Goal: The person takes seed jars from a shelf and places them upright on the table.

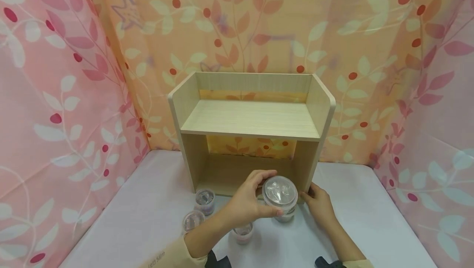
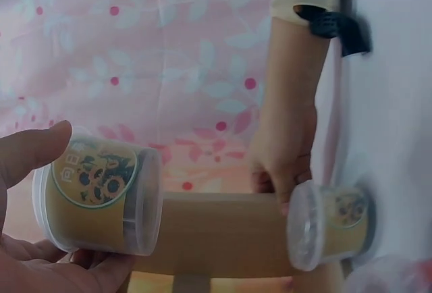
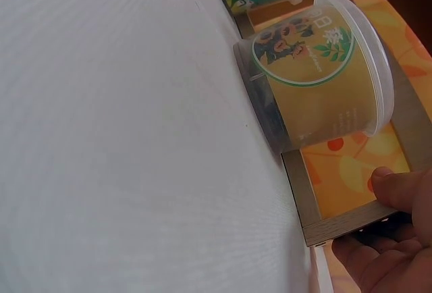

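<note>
My left hand (image 1: pixel 246 202) holds a clear round plastic tub (image 1: pixel 279 192) with a lid, its thumb and fingers on opposite sides. In the left wrist view this tub (image 2: pixel 101 188) has a yellow label with sunflowers. Just below it, a similar tub (image 1: pixel 285 217) stands on the white surface before the shelf. My right hand (image 1: pixel 321 205) grips the lower front edge of the right side panel of the wooden shelf (image 1: pixel 249 120). The right wrist view has the thumb on one face of that panel (image 3: pixel 351 220) and the fingers at the other.
Two more lidded tubs, one farther back (image 1: pixel 205 201) and one nearer (image 1: pixel 193 221), stand left of my left forearm. Another tub (image 1: pixel 243 234) sits right of that forearm, partly hidden. Patterned curtains (image 1: pixel 240 21) surround the white tabletop (image 1: pixel 140 202).
</note>
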{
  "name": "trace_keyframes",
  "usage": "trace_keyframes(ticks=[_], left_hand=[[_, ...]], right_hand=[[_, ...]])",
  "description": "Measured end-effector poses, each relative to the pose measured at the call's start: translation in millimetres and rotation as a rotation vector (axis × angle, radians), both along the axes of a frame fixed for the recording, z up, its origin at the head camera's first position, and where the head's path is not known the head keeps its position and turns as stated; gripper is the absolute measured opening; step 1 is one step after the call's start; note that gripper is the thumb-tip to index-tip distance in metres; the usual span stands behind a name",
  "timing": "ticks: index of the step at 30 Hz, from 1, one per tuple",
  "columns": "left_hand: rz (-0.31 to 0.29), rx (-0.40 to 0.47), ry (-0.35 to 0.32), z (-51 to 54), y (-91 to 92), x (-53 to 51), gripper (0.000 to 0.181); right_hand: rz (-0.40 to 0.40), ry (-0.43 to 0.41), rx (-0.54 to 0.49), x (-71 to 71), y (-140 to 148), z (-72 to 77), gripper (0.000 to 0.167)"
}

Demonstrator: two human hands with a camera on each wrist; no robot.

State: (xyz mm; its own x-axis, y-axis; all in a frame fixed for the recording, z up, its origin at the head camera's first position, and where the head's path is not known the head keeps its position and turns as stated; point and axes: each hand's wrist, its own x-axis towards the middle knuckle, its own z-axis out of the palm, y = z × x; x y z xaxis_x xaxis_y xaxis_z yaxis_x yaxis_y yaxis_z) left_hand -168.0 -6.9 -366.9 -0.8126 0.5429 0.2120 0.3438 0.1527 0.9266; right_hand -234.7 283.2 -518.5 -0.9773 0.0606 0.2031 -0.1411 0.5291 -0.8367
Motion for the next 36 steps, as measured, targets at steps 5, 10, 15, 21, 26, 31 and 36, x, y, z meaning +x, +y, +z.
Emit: trace_keyframes(ticks=[5, 10, 15, 21, 26, 31, 36], left_hand=[[-0.016, 0.009, -0.05, -24.3, 2.7, 7.2, 0.089], [-0.014, 0.035, -0.091, -46.9, 8.9, 12.5, 0.089], [0.016, 0.027, -0.116, -65.2, 13.7, 16.8, 0.088], [0.066, -0.026, -0.117, -82.6, 17.4, 21.9, 0.087], [0.107, -0.069, -0.072, -97.1, 23.4, 23.6, 0.088], [0.133, -0.109, -0.06, -107.2, 27.4, 25.9, 0.088], [0.148, -0.171, -0.083, -116.2, 31.1, 28.1, 0.089]], right_hand=[[0.009, 0.004, -0.013, 0.3, -2, -2.2, 0.052], [0.008, 0.018, 0.006, -0.2, -2, -1.6, 0.053], [0.007, 0.023, 0.016, -1.8, 0, 0.3, 0.053], [0.013, 0.027, 0.02, -3.8, -2, -0.9, 0.052], [0.007, 0.029, 0.03, -3.6, -2, 0.0, 0.052], [-0.002, 0.047, 0.041, -1.5, -1, 1.9, 0.051], [-0.009, 0.051, 0.056, -0.2, 1, 0.6, 0.05]])
